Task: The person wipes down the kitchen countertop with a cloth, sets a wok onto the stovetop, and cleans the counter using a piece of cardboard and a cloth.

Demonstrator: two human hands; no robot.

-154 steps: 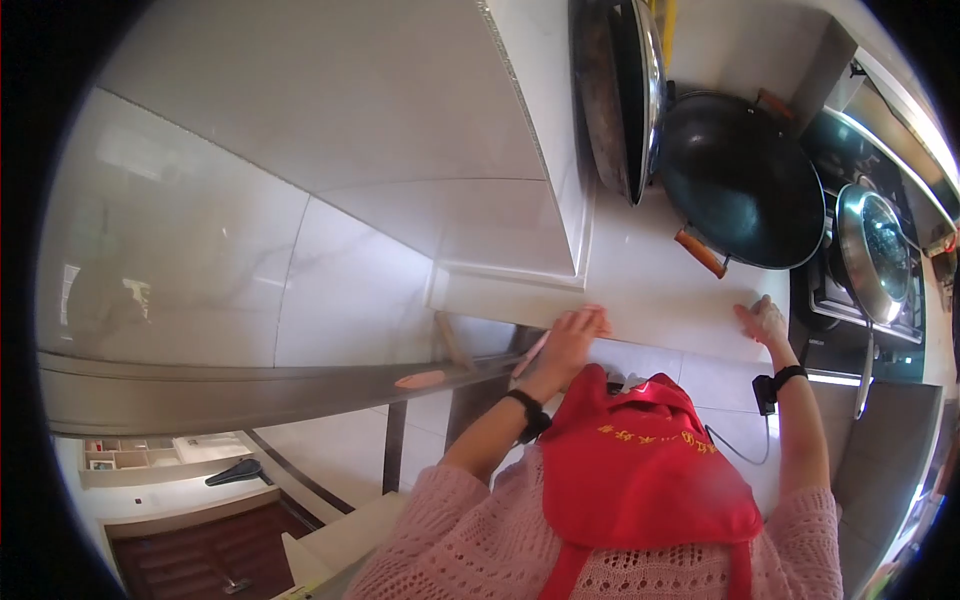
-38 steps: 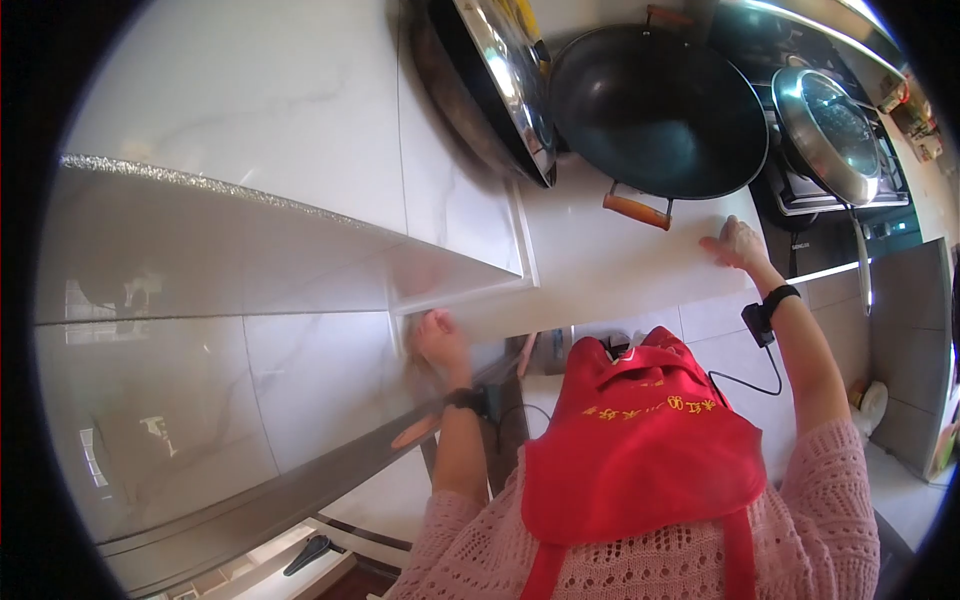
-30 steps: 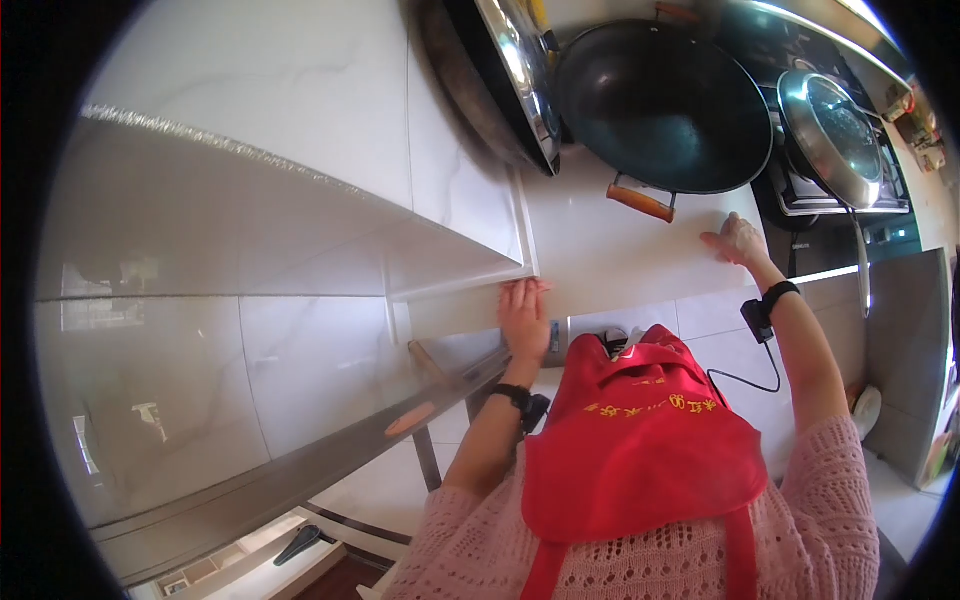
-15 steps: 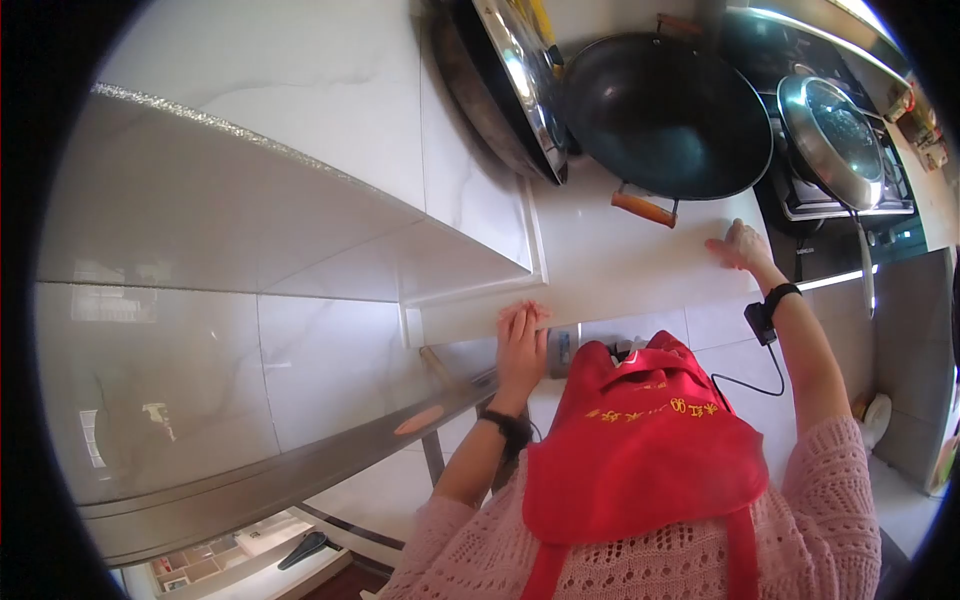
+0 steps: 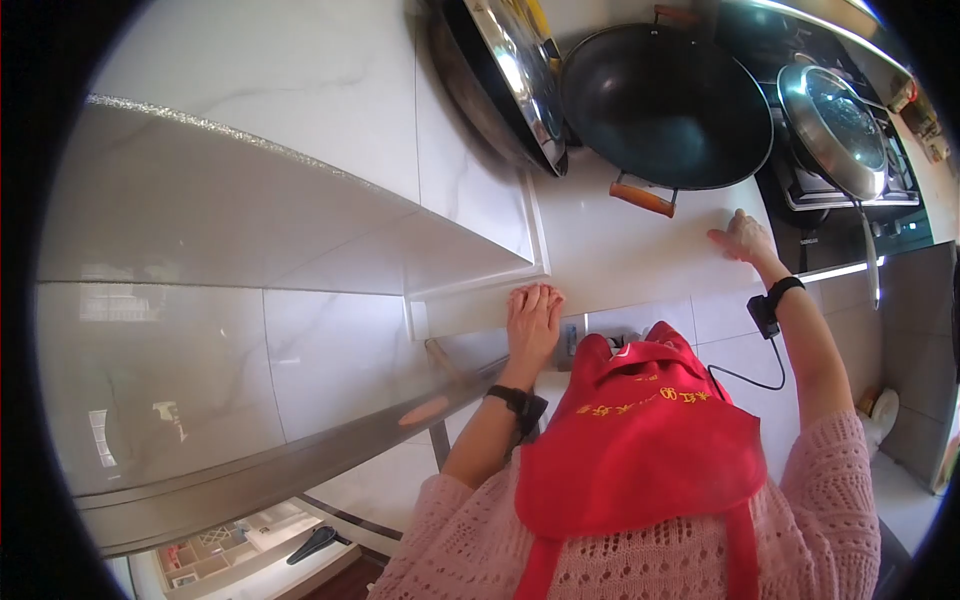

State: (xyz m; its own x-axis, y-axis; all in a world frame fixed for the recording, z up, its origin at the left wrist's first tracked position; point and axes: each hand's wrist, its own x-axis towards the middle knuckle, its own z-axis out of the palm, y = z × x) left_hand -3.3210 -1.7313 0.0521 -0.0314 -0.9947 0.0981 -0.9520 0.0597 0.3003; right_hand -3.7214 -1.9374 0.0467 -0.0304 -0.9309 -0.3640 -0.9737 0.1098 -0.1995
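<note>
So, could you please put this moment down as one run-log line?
left hand: at edge of counter, grip unclear | right hand: on counter beside stove | wok: on counter | lidded pan: on stove

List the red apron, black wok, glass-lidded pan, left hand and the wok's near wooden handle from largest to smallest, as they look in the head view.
1. Red apron, though nearness to the camera may enlarge it
2. Black wok
3. Glass-lidded pan
4. Left hand
5. Wok's near wooden handle
</note>
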